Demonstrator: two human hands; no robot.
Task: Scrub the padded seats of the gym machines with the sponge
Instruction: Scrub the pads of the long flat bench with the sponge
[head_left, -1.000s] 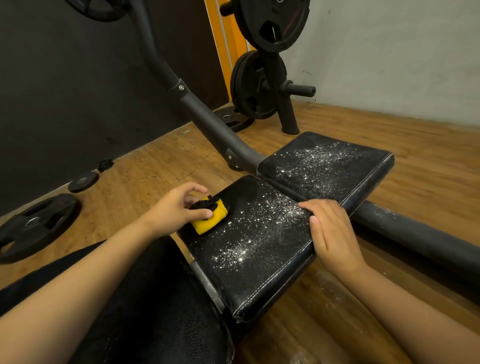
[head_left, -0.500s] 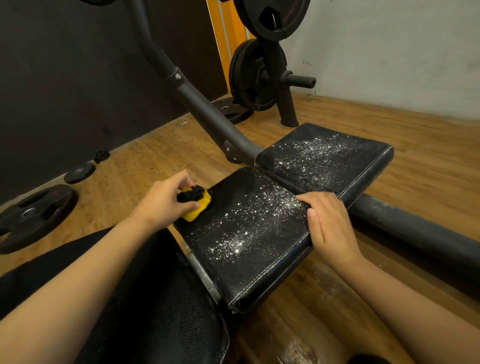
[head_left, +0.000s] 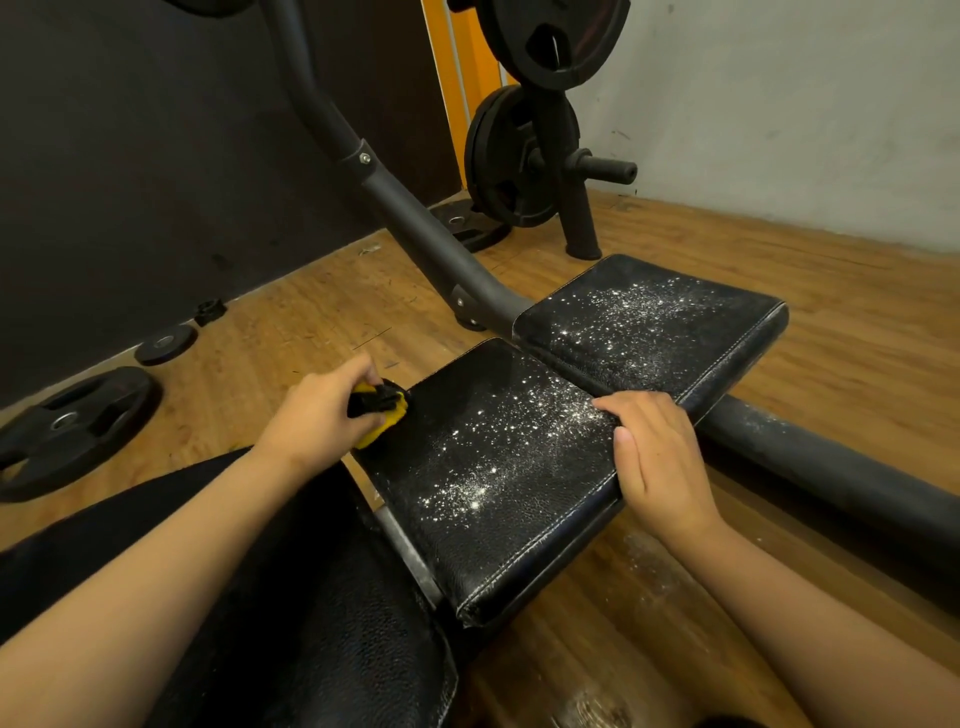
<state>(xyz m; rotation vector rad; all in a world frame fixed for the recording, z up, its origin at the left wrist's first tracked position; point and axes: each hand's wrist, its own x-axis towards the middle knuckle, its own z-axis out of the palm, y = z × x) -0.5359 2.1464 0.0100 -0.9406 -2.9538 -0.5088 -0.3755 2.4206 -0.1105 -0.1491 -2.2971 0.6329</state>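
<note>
Leftward since a second ago, the left hand (head_left: 317, 410) has slid the yellow sponge (head_left: 384, 422) with its black top to the left edge of the middle black padded seat (head_left: 498, 530) — fingers curled round it. Right hand (head_left: 660, 457) lies on that seat's right edge, fingers straight and together, amid white specks (head_left: 467, 493). Beyond sits a second speckled black pad (head_left: 654, 322) — then black weight plates (head_left: 511, 156) on a rack (head_left: 576, 218).
</note>
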